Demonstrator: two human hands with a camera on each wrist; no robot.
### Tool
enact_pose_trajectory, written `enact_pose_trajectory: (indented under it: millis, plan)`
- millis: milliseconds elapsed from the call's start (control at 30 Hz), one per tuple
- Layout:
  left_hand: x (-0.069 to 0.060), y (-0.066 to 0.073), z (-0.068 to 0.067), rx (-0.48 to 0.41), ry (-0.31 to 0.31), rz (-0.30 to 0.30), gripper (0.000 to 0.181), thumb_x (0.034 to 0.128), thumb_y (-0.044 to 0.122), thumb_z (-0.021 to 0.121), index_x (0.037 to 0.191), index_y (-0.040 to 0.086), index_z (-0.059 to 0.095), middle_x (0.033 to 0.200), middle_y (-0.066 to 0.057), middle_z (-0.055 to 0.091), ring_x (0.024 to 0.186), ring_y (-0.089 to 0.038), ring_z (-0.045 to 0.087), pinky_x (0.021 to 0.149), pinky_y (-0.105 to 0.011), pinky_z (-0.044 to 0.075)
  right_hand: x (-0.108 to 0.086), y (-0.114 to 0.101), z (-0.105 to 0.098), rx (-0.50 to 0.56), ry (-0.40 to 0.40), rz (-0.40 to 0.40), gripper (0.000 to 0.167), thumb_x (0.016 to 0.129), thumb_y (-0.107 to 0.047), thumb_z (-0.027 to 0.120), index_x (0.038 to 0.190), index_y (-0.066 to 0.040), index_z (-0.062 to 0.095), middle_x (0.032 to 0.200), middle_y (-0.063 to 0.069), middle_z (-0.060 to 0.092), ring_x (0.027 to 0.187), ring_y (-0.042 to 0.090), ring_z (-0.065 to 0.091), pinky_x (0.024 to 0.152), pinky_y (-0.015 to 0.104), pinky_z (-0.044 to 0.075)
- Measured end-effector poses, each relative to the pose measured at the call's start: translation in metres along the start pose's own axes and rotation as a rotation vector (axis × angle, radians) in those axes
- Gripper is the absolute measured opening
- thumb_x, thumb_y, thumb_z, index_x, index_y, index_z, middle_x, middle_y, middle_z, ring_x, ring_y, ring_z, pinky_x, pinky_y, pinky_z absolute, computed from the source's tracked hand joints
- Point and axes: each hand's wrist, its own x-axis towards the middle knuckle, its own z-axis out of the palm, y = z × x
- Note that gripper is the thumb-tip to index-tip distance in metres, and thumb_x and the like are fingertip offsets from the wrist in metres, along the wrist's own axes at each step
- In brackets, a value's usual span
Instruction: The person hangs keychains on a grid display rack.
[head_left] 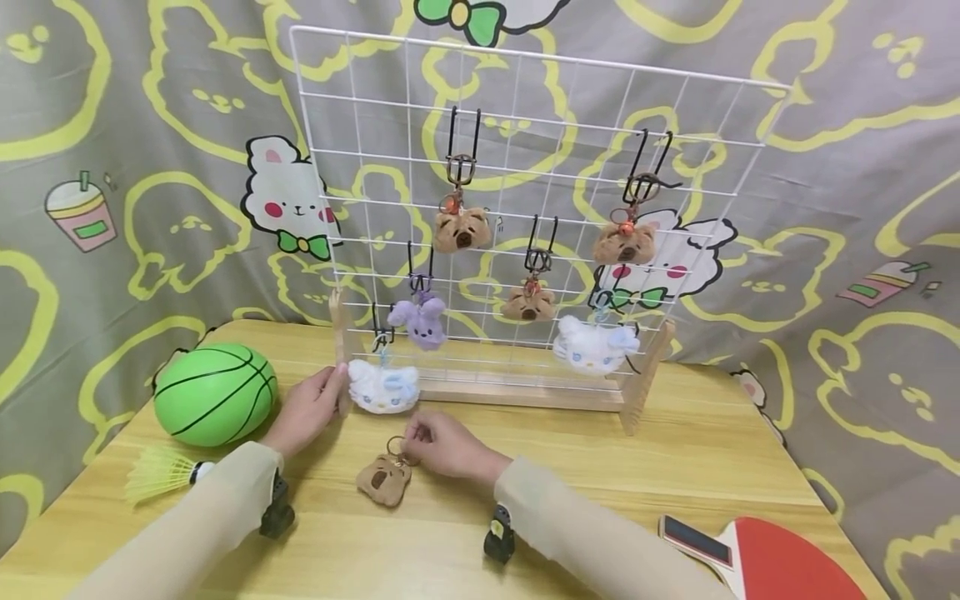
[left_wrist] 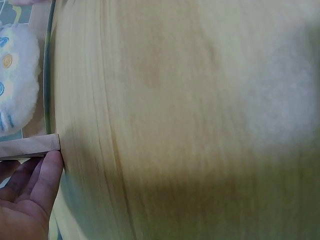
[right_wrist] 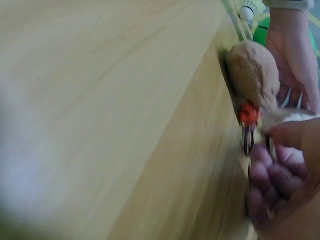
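My right hand (head_left: 446, 443) pinches the metal ring of a brown plush bear-head keychain (head_left: 385, 481), which lies on the table in front of the rack. In the right wrist view the plush (right_wrist: 253, 72) has a red bead (right_wrist: 249, 114) by its rings, beside my fingertips. My left hand (head_left: 309, 408) touches the outer side of the wooden foot (left_wrist: 30, 146) at the left end of a white wire grid rack (head_left: 517, 400). Its visible fingers all lie on one side of that wood. A white plush keychain (head_left: 384, 387) hangs just right of that hand.
More keychains hang on black hooks: brown ones (head_left: 462, 231), a purple one (head_left: 422, 321) and a white one (head_left: 596, 346). At left are a green ball (head_left: 216, 393) and a yellow shuttlecock (head_left: 161, 473). A red paddle (head_left: 791, 562) and a phone-like object (head_left: 696, 540) lie front right.
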Motion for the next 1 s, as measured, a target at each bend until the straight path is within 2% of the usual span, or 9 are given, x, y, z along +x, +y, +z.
enact_pose_trajectory:
  millis: [133, 233, 333, 467, 600, 733, 900, 1000]
  plan:
    - [0.000, -0.002, -0.002, 0.002, -0.001, 0.014, 0.064, 0.1110, 0.058, 0.026, 0.100, 0.004, 0.059, 0.075, -0.010, 0.060, 0.070, -0.020, 0.054, 0.068, -0.032, 0.045, -0.007, 0.009, -0.008, 0.198, -0.022, 0.012, 0.010, 0.106, -0.014, 0.057, 0.105, -0.004, 0.057, 0.105, 0.016, 0.076, 0.084, 0.015, 0.067, 0.065, 0.018, 0.049]
    - [-0.001, -0.002, -0.004, 0.001, 0.000, 0.017, 0.064, 0.1110, 0.058, 0.026, 0.100, 0.004, 0.059, 0.075, -0.010, 0.060, 0.069, -0.020, 0.054, 0.066, -0.032, 0.045, -0.011, 0.014, -0.013, 0.369, -0.041, 0.015, 0.009, 0.110, -0.012, 0.047, 0.111, -0.003, 0.048, 0.122, 0.026, 0.074, 0.106, 0.030, 0.075, 0.080, 0.025, 0.061]
    - [-0.002, -0.002, -0.004, 0.004, 0.000, 0.014, 0.064, 0.1110, 0.058, 0.026, 0.100, 0.004, 0.059, 0.075, -0.009, 0.059, 0.069, -0.020, 0.053, 0.065, -0.032, 0.045, -0.016, 0.018, -0.019, 0.502, -0.042, 0.013, 0.008, 0.113, -0.013, 0.040, 0.114, -0.005, 0.043, 0.132, 0.030, 0.068, 0.126, 0.038, 0.069, 0.104, 0.037, 0.059]
    - [-0.003, -0.002, -0.004, 0.014, 0.003, 0.008, 0.064, 0.1109, 0.058, 0.026, 0.099, 0.005, 0.059, 0.075, -0.009, 0.060, 0.071, -0.020, 0.054, 0.067, -0.031, 0.045, -0.025, 0.019, -0.029, 0.620, -0.008, 0.014, 0.009, 0.114, -0.015, 0.037, 0.114, -0.008, 0.042, 0.135, 0.032, 0.066, 0.129, 0.040, 0.066, 0.108, 0.046, 0.056]
    - [-0.003, -0.002, -0.003, 0.019, 0.005, 0.003, 0.065, 0.1107, 0.059, 0.025, 0.099, 0.004, 0.059, 0.076, -0.009, 0.060, 0.071, -0.020, 0.054, 0.068, -0.031, 0.045, -0.038, 0.022, -0.042, 0.680, 0.030, 0.026, 0.014, 0.114, -0.019, 0.036, 0.116, -0.006, 0.042, 0.133, 0.031, 0.067, 0.122, 0.030, 0.071, 0.105, 0.048, 0.058]
    - [-0.003, -0.001, -0.002, 0.020, 0.004, 0.004, 0.065, 0.1109, 0.058, 0.025, 0.099, 0.003, 0.058, 0.075, -0.010, 0.059, 0.071, -0.020, 0.054, 0.067, -0.031, 0.044, -0.057, 0.029, -0.059, 0.686, 0.071, 0.017, 0.020, 0.114, -0.023, 0.038, 0.118, -0.004, 0.042, 0.126, 0.025, 0.073, 0.106, 0.016, 0.075, 0.097, 0.040, 0.062]
    - [-0.002, 0.000, -0.001, 0.016, 0.003, 0.007, 0.065, 0.1112, 0.057, 0.026, 0.100, 0.003, 0.059, 0.076, -0.010, 0.060, 0.071, -0.020, 0.053, 0.066, -0.031, 0.044, -0.089, 0.041, -0.087, 0.680, 0.149, -0.010, 0.014, 0.114, -0.023, 0.041, 0.115, -0.010, 0.044, 0.108, 0.004, 0.081, 0.097, 0.010, 0.076, 0.087, 0.030, 0.063]
    - [-0.002, 0.000, -0.001, 0.017, 0.005, 0.009, 0.064, 0.1113, 0.057, 0.026, 0.101, 0.003, 0.059, 0.076, -0.011, 0.060, 0.071, -0.020, 0.053, 0.066, -0.031, 0.044, -0.109, 0.047, -0.104, 0.645, 0.224, 0.008, 0.012, 0.114, -0.024, 0.042, 0.113, -0.012, 0.044, 0.100, -0.008, 0.080, 0.098, 0.008, 0.075, 0.087, 0.028, 0.063]
